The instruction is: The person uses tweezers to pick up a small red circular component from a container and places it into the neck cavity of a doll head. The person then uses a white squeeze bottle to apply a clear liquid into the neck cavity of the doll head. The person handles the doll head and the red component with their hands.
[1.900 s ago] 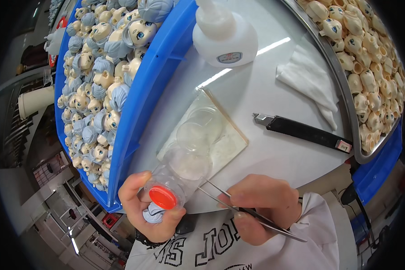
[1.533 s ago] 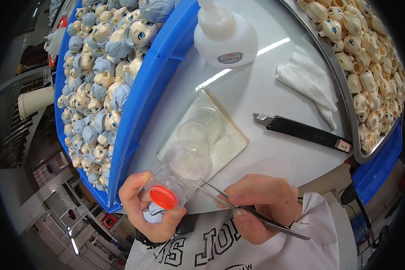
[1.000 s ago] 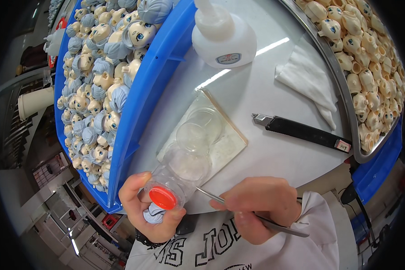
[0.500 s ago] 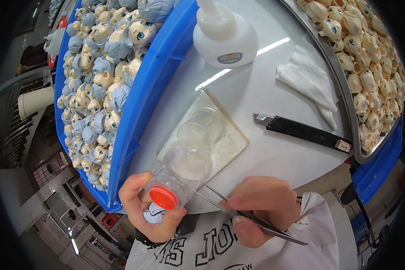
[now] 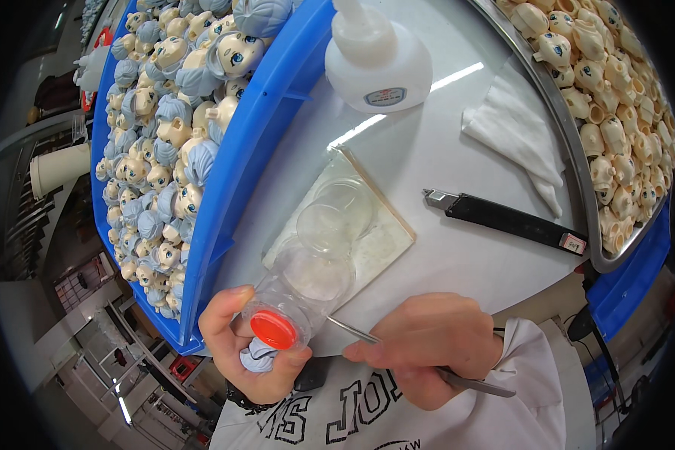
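My left hand (image 5: 259, 379) is closed, with its fingers curled round a light-blue grooved doll hair piece (image 5: 256, 357). A clear plastic vessel with a red round top (image 5: 274, 330) covers part of that hand; I cannot tell whether the fingers touch it. My right hand (image 5: 431, 349) is closed on metal tweezers (image 5: 355, 331). Their tips reach the right edge of the clear vessel, and what lies between them, if anything, is hidden. Beyond are clear round plastic containers (image 5: 328, 225) over a whitish square tile (image 5: 386, 236).
To the left, a blue bin (image 5: 236, 142) holds many doll heads with light-blue hair. A metal tray (image 5: 574, 139) of beige doll head parts stands on the right. Between them are a white bottle (image 5: 379, 64), a folded white cloth (image 5: 514, 131) and a black utility knife (image 5: 506, 220).
The tweezers' two arms were visibly apart and now look pressed together. My right hand has turned, its fingers covering more of the tweezers. The left hand has hardly moved.
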Demonstrator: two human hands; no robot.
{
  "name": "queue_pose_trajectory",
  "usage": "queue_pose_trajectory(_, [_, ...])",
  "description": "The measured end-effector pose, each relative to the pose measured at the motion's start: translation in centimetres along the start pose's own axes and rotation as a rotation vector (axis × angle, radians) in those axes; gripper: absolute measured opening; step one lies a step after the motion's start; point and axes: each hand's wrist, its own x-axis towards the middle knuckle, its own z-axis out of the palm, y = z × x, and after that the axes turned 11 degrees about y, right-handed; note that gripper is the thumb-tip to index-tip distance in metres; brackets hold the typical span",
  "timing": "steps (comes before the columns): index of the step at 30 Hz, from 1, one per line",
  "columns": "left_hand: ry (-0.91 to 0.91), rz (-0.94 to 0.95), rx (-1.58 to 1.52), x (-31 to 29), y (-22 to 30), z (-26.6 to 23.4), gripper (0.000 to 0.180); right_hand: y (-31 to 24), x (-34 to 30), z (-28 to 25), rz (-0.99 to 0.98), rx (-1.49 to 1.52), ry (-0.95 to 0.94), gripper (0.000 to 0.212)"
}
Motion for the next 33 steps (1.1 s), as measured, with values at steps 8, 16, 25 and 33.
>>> queue_pose_trajectory(8, [0.014, -0.012, -0.042, 0.0, 0.2, 0.4, 0.07, -0.2, -0.3, 0.0, 0.01, 0.005, -0.007, 0.026])
queue_pose_trajectory(16, [0.127, -0.005, 0.065, 0.1, 0.1, 1.1, 0.081, 0.1, -0.7, 0.2, -0.021, 0.06, 0.082, 0.032])
queue_pose_trajectory(25, [-0.016, -0.019, -0.018, 0.1, 0.1, 0.0, 0.07, -0.5, -0.1, -0.2, 0.08, -0.04, -0.071, 0.017])
queue_pose_trajectory(33, [0.001, -0.042, -0.028, -0.1, 0.3, 0.1, 0.07, 0.0, 0.2, -0.5, -0.002, 0.01, -0.126, 0.034])
